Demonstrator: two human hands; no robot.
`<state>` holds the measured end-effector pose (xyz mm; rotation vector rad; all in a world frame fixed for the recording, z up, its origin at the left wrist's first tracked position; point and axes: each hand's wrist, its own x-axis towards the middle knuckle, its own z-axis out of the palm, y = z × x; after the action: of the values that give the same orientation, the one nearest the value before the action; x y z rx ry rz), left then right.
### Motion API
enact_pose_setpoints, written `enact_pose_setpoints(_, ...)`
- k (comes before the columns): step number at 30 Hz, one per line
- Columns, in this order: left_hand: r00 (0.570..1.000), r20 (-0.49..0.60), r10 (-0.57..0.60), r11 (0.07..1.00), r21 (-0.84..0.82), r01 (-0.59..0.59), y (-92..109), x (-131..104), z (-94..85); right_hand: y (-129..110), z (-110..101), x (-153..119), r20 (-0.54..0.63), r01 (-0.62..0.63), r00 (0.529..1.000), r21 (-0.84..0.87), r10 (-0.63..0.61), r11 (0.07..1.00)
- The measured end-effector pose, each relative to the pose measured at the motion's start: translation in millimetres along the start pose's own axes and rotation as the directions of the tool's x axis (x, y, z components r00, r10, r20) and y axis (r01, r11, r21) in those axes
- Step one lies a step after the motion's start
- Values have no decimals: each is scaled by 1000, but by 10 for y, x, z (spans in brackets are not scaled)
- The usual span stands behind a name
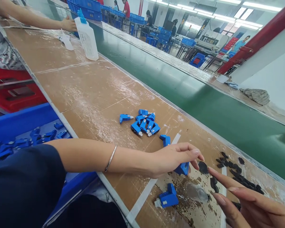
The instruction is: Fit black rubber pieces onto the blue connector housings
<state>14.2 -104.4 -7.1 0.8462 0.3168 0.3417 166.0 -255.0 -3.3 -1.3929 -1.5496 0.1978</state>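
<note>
My left hand reaches across the table, its fingers closed round a blue plastic part that its palm partly hides. Just beyond those fingertips is a small round black disc. My right hand comes in from the lower right, thumb and index finger apart, with the index fingertip at the disc's edge. One blue part lies below my left hand, and another shows just above it. A clear small bottle lies on the wet, stained patch between white tape strips. Black pieces are scattered at the right.
A pile of blue parts lies mid-table. Beside my left arm stands a blue bin with more parts. A white bottle is near another person's hand. A green conveyor belt runs along the far side.
</note>
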Motion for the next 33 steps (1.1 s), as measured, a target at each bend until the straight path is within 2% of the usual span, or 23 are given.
enact_pose_setpoints(6,996,-8,89,995,-48,-90,-26,-49,60,-176,292,117,-163,-92,983,-48,83,995)
enact_pose_setpoints(9,990,-11,141,987,-70,-142,-64,-59,66,-113,274,112,-50,-62,997,-159,55,985)
enact_pose_setpoints(13,978,21,210,973,-98,-207,-96,-63,67,83,133,79,63,-40,996,-323,64,945)
enact_pose_setpoints(18,990,1,139,987,-81,-139,-44,-71,81,141,60,50,143,2,988,-383,57,924)
enact_pose_setpoints(21,989,3,145,988,-59,-145,-22,-76,80,140,46,61,186,33,981,-412,49,910)
enact_pose_setpoints(25,989,10,149,989,-24,-149,-28,-81,74,160,54,86,278,180,959,-423,-62,888)
enact_pose_setpoints(28,994,-13,108,994,-17,-108,-30,-86,84,130,120,106,307,273,942,-450,-140,850)
enact_pose_setpoints(30,995,-24,95,995,-37,-96,-21,-91,95,80,192,111,315,278,939,-462,-138,842)
enact_pose_setpoints(33,993,-61,99,993,-53,-102,12,-108,106,0,315,79,254,242,959,-500,-126,831)
